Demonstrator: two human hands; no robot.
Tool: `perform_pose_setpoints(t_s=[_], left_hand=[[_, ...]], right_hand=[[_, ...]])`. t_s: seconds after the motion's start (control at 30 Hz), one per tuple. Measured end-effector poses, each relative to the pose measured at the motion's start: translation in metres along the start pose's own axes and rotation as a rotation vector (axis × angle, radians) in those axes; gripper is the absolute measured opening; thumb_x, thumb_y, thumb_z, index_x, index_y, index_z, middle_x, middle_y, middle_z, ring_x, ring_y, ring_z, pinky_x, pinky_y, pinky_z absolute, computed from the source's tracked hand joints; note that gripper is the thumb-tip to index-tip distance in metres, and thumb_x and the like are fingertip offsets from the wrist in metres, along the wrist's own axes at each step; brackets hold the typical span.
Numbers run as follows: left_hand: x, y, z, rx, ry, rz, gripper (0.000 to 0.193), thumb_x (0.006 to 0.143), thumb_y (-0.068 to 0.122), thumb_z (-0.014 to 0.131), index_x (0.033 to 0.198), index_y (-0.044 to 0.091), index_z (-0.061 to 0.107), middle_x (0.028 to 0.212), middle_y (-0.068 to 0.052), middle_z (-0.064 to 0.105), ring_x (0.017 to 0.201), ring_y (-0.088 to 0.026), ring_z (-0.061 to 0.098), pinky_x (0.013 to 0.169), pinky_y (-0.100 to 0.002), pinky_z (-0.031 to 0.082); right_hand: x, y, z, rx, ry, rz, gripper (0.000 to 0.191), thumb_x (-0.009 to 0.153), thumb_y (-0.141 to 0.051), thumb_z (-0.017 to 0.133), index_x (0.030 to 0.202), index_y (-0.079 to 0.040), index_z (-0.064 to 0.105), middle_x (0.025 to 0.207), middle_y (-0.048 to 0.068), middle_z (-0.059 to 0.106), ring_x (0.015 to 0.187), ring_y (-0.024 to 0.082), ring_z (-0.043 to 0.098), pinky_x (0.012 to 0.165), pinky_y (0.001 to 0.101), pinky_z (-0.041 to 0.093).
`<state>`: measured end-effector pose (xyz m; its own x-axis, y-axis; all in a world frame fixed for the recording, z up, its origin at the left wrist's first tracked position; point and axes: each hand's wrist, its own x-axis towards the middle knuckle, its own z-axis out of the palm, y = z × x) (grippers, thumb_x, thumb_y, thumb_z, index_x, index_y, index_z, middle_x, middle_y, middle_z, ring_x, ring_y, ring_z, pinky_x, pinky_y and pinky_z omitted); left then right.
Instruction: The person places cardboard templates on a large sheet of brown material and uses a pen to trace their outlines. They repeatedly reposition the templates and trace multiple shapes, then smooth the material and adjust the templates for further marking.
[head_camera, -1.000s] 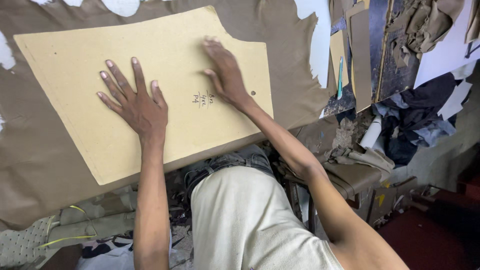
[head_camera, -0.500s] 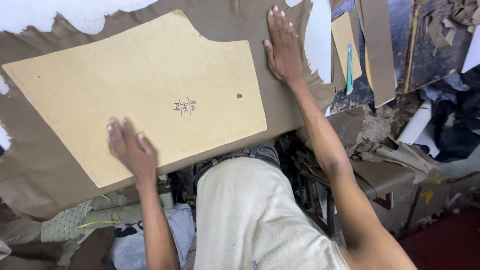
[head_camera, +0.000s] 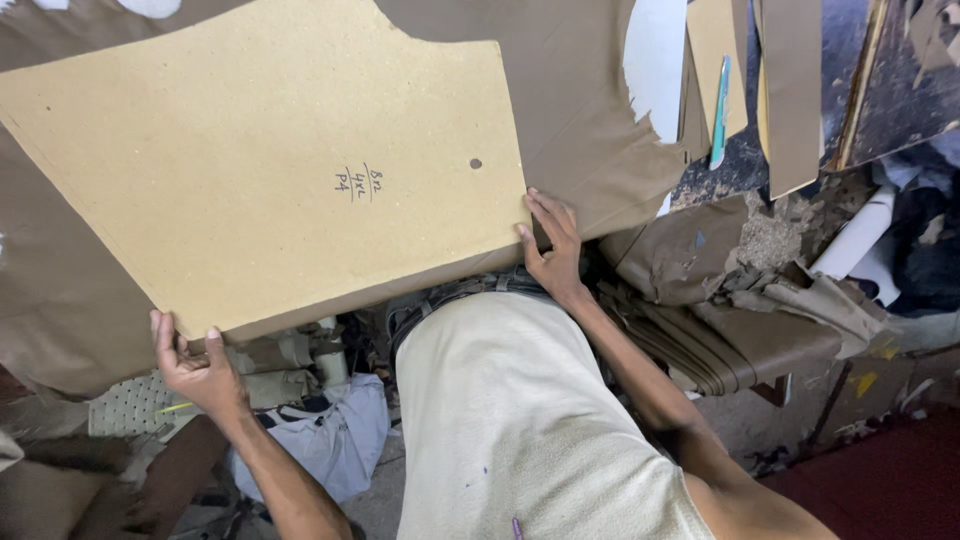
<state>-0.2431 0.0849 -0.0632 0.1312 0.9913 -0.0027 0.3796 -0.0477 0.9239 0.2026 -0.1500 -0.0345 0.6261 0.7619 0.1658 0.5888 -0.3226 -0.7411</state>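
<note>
Both hands, left (head_camera: 195, 365) and right (head_camera: 552, 245), grasp the tan cardboard garment pattern (head_camera: 270, 165) by its near corners; fingers should hold evenly to avoid creasing it over the brown fabric (head_camera: 590, 120).

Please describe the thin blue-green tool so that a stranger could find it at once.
Start at the big tan cardboard pattern on the brown sheet, then look past its right edge to the narrow cardboard strips. The tool lies upright there, the only blue-green thing among browns.

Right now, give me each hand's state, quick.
Left hand: fingers curled over the near corner of the tan cardboard pattern, gripping it.
Right hand: fingers on the pattern's right corner; a firm grip cannot be told.
</note>
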Motion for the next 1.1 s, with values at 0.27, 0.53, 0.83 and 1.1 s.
perform_pose_setpoints(t_s=[0.27,0.53,0.83,1.1], left_hand=[[0.012,0.009,0.012,-0.217,-0.011,-0.170,0.057,0.093,-0.015,0.063,0.148,-0.006,0.051,0.159,-0.018,0.052,0.142,-0.020,0.057,0.118,-0.031,0.047],[0.015,0.004,0.013,-0.369,-0.056,-0.166,0.051,0.098,-0.016,0.063,0.147,-0.008,0.051,0.153,-0.018,0.055,0.131,-0.016,0.058,0.115,-0.028,0.052],[0.016,-0.004,0.013,-0.320,0.009,-0.198,0.042,0.100,-0.016,0.061,0.142,-0.009,0.056,0.146,-0.018,0.061,0.124,-0.015,0.061,0.103,-0.024,0.056],[0.023,-0.019,0.005,-0.374,-0.016,-0.221,0.038,0.095,-0.018,0.060,0.130,-0.006,0.061,0.138,-0.017,0.064,0.122,-0.017,0.065,0.106,-0.025,0.056]], right_hand=[[-0.017,0.021,-0.012,0.052,0.000,0.014,0.051,0.091,-0.003,0.077,0.139,0.000,0.063,0.145,0.019,0.059,0.130,0.031,0.060,0.112,0.0420,0.043],[-0.023,0.028,-0.014,0.063,0.047,0.068,0.050,0.092,-0.005,0.078,0.140,-0.002,0.064,0.146,0.018,0.059,0.133,0.031,0.058,0.114,0.0415,0.041],[-0.023,0.023,-0.022,0.105,0.015,0.137,0.053,0.090,-0.006,0.080,0.140,-0.004,0.064,0.148,0.014,0.060,0.135,0.030,0.056,0.117,0.0411,0.043],[-0.014,0.001,-0.027,0.010,-0.035,0.149,0.061,0.087,-0.006,0.083,0.144,-0.005,0.062,0.146,0.015,0.054,0.129,0.032,0.054,0.112,0.0411,0.045]])
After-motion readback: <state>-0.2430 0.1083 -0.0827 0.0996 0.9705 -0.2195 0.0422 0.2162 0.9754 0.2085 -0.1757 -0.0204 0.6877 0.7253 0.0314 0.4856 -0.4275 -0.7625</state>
